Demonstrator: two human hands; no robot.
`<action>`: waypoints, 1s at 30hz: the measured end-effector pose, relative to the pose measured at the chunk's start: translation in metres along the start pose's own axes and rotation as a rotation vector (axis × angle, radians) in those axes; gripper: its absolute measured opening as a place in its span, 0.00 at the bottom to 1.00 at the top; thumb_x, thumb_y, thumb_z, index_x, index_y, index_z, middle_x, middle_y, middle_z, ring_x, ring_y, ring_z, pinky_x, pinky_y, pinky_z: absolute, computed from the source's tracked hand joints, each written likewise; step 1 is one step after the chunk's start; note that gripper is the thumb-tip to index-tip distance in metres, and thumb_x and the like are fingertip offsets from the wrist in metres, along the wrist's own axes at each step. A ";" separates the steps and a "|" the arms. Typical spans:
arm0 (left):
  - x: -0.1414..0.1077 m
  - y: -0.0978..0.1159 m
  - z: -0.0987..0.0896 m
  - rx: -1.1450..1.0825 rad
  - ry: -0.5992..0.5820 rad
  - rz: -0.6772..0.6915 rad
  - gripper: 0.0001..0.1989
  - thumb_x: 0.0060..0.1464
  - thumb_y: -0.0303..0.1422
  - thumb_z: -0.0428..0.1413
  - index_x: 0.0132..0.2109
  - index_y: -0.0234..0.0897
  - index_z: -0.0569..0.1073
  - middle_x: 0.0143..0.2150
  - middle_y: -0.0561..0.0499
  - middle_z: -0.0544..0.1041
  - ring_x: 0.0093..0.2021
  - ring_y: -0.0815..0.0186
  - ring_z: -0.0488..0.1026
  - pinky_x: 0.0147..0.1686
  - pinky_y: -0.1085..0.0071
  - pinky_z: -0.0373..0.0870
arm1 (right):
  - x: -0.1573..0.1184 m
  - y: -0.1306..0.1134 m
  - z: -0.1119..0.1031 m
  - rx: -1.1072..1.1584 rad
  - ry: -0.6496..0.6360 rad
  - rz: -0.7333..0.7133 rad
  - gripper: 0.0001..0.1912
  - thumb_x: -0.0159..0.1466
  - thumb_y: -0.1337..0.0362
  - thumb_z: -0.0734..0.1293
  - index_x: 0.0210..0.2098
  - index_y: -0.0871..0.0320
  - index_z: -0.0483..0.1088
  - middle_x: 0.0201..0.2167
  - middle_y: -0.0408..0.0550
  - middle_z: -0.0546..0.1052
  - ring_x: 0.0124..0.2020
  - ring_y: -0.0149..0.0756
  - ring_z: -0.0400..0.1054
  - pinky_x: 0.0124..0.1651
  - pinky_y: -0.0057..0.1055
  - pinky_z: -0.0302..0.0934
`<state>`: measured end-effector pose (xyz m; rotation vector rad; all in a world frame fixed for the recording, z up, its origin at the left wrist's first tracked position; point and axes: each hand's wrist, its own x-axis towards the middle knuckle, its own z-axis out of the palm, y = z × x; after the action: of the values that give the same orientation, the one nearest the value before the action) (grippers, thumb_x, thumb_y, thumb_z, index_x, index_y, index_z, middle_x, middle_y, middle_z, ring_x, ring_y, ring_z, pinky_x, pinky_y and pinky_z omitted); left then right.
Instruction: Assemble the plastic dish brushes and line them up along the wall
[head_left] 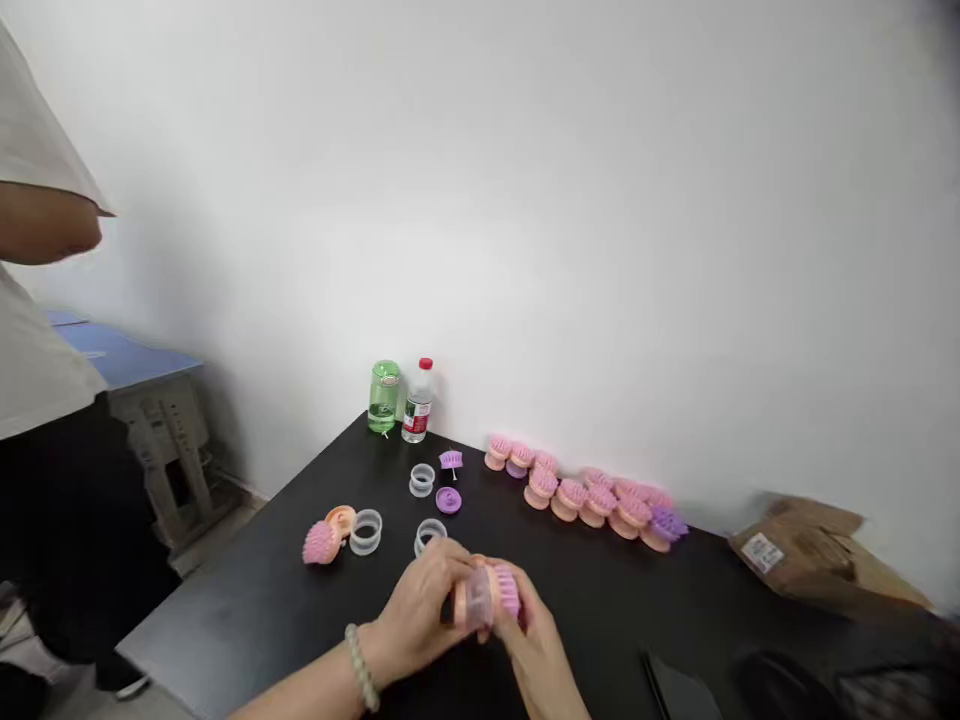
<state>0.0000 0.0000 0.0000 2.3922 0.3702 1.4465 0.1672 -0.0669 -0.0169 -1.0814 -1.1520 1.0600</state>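
Near the front of the black table, my left hand (pixel 424 610) and my right hand (pixel 536 640) both grip one brush (pixel 480 598), held sideways. It has a peach base on the left, a clear ring in the middle and pink-purple bristles on the right. A clear ring (pixel 429 531) lies just beyond my left hand. Further left are another clear ring (pixel 366 532), a peach disc (pixel 341 519) and a pink bristle head (pixel 322 542). Beyond them sit a clear ring (pixel 422 480), a purple disc (pixel 448 500) and a purple bristle piece (pixel 451 460).
Several pink brushes (pixel 570 497) line the wall side, with a purple one (pixel 666 523) at the right end. A green bottle (pixel 383 397) and a red-capped bottle (pixel 417 405) stand at the back. A brown package (pixel 817 555) lies right. A person (pixel 45 330) stands left.
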 end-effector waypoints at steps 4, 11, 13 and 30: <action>0.001 0.002 -0.001 0.016 -0.012 0.044 0.18 0.55 0.29 0.62 0.50 0.39 0.64 0.45 0.45 0.75 0.45 0.61 0.74 0.45 0.64 0.73 | -0.003 -0.008 0.006 0.075 0.011 0.001 0.24 0.61 0.47 0.70 0.51 0.54 0.71 0.47 0.52 0.78 0.45 0.46 0.72 0.49 0.39 0.67; 0.000 0.004 -0.003 -0.007 -0.016 0.010 0.17 0.52 0.22 0.61 0.46 0.39 0.65 0.45 0.46 0.75 0.44 0.62 0.74 0.44 0.67 0.74 | -0.007 -0.018 0.001 0.054 -0.043 -0.077 0.24 0.56 0.52 0.75 0.48 0.53 0.72 0.51 0.54 0.76 0.51 0.51 0.71 0.54 0.43 0.66; 0.000 0.004 -0.002 -0.036 0.005 -0.048 0.19 0.49 0.22 0.63 0.45 0.40 0.65 0.45 0.47 0.75 0.43 0.62 0.75 0.42 0.68 0.74 | -0.007 -0.016 -0.001 0.010 -0.066 -0.114 0.24 0.56 0.54 0.76 0.50 0.52 0.71 0.54 0.55 0.74 0.55 0.52 0.69 0.57 0.43 0.65; 0.003 0.003 -0.007 0.017 -0.020 0.006 0.18 0.54 0.24 0.60 0.50 0.38 0.64 0.46 0.44 0.76 0.45 0.60 0.74 0.45 0.63 0.73 | -0.003 -0.024 -0.004 0.080 -0.031 -0.065 0.34 0.55 0.51 0.77 0.58 0.48 0.67 0.58 0.55 0.73 0.59 0.52 0.68 0.58 0.43 0.65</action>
<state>-0.0045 -0.0009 0.0066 2.4213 0.3717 1.4264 0.1728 -0.0738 0.0061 -0.9619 -1.1523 1.0661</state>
